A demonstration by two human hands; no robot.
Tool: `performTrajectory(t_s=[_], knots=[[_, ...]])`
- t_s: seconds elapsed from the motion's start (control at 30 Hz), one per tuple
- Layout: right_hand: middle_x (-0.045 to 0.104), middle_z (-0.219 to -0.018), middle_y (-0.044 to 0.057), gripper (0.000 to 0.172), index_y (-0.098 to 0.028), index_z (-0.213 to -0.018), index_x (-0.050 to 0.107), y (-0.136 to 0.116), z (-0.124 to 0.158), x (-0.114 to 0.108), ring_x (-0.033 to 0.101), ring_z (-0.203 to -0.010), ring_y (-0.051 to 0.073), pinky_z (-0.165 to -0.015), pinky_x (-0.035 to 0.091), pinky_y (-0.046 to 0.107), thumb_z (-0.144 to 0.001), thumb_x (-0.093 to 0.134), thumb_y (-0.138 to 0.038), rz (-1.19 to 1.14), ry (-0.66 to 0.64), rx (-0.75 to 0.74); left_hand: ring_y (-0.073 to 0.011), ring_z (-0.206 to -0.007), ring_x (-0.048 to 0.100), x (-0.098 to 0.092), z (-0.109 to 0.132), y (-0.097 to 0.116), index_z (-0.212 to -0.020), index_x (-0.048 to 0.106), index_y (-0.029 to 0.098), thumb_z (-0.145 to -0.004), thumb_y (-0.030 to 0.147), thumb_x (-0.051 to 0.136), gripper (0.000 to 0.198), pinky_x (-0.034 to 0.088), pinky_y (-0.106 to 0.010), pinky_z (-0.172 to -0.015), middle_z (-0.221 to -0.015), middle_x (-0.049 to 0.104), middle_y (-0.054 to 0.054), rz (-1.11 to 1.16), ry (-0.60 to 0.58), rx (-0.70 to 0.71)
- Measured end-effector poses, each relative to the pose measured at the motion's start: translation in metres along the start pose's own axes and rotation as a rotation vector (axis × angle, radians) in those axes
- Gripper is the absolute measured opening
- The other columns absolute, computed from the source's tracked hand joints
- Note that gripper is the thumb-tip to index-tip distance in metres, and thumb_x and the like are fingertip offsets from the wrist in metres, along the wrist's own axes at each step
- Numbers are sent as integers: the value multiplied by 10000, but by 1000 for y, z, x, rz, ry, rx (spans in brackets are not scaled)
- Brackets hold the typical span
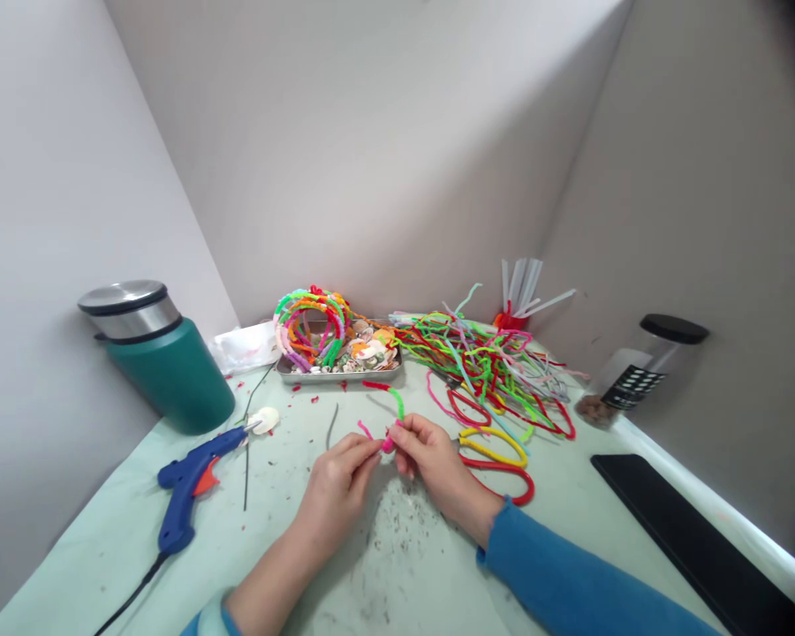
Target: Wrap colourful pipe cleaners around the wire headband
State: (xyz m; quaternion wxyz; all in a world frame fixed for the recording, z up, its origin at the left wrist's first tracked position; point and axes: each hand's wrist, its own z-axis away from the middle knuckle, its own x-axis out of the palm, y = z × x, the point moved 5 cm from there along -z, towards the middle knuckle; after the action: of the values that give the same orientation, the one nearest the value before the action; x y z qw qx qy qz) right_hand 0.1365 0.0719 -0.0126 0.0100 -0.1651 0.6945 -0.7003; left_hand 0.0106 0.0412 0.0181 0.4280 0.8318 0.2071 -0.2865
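My left hand (341,481) and my right hand (430,459) meet over the middle of the table, fingertips almost touching. Between them is a small bright-pink twisted bit of pipe cleaner (389,443), pinched from both sides. A green pipe cleaner (399,405) with a red tip rises from the right hand's fingers and bends left. One short pink end sticks up beside the left fingertips. Fingers hide part of the join. Just right of my right hand lie scissors with yellow and red wrapped handles (496,446).
A metal tray (341,377) holds colourful rings and shell-like pieces at the back. Right of it spreads a pile of pipe cleaners (477,353). A blue glue gun (189,495) and green bottle (172,375) stand left. A clear jar (626,380) and black strip (676,530) are right.
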Motion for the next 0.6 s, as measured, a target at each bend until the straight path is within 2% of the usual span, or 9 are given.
performTrajectory(t_s=[0.1,0.23,0.4,0.5,0.6], knots=[[471,-474,-63,247,-175,-718,491,-3,1,1,378,-394,63,-388,264,180,-774,547,-410,27,1,-17,-146,-744,569,0,-1,-1,-917,652,174,-861,194,422,238,451,-252,-665,-828,610,-65,6,-28,-46],[490,-526,-51,239,-180,-746,502,-8,3,1,389,-421,69,-406,281,187,-805,507,-411,69,5,-47,-146,-737,572,-5,-3,0,-876,659,175,-859,227,431,235,442,-243,-663,-829,616,-62,64,-4,-92],[550,-691,-9,135,-177,-893,556,-10,5,7,463,-562,100,-486,343,204,-809,493,-260,185,-85,-98,-132,-659,558,-9,-4,-5,-798,652,164,-849,266,450,232,429,-220,-621,-757,623,-40,154,22,-182],[547,-734,-9,116,-186,-880,579,-11,8,12,479,-649,117,-562,364,218,-778,525,-203,319,-135,-182,-120,-591,526,-10,-3,-8,-834,661,163,-842,278,459,233,410,-208,-566,-693,604,-21,194,33,-225],[533,-716,-10,93,-182,-836,582,-10,10,14,469,-642,120,-573,359,225,-802,513,-235,412,-144,-237,-115,-586,522,-10,-3,-10,-851,669,164,-836,275,470,229,405,-204,-555,-710,607,-20,223,38,-231]])
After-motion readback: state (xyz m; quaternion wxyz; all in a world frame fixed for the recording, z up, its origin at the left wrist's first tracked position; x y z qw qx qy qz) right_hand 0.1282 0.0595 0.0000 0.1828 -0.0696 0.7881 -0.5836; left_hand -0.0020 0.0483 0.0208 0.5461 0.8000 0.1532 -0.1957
